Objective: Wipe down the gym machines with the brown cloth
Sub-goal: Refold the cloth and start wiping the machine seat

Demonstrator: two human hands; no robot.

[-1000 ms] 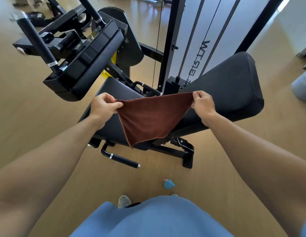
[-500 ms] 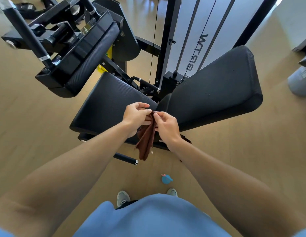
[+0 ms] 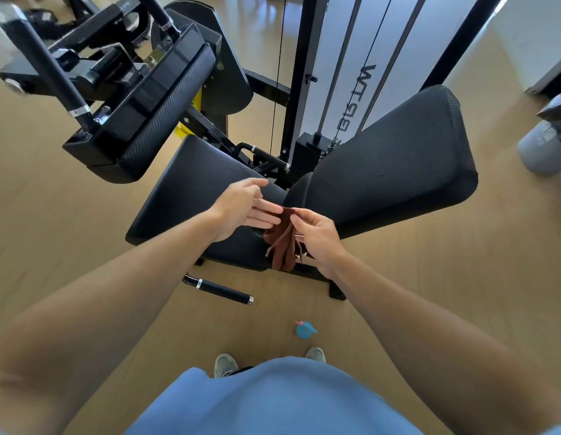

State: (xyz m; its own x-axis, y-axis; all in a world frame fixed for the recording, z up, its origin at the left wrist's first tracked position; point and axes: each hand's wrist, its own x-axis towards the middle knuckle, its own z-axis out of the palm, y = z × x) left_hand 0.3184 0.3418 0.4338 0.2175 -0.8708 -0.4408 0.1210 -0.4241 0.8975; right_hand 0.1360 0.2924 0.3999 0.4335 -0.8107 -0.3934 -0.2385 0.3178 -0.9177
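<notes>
The brown cloth (image 3: 282,243) hangs folded and bunched from my right hand (image 3: 316,237), pinched at its top edge between thumb and fingers. My left hand (image 3: 244,207) is just left of it, fingers spread and straight, fingertips touching or almost touching the cloth's upper edge without gripping it. Both hands hover over the front of the black gym machine: its seat pad (image 3: 191,186) lies below my left hand and its large back pad (image 3: 395,158) rises to the right. A black arm pad (image 3: 159,111) juts out at upper left.
The machine's upright frame and cables (image 3: 304,73) stand behind the pads. A black handle bar (image 3: 219,290) sticks out low near the wooden floor. A small blue object (image 3: 305,329) lies on the floor by my shoes. A grey container (image 3: 546,146) stands at far right.
The cloth was stretched wide between both hands, then brought together and folded. Now my left hand has let go and opened, and the cloth hangs from my right hand alone.
</notes>
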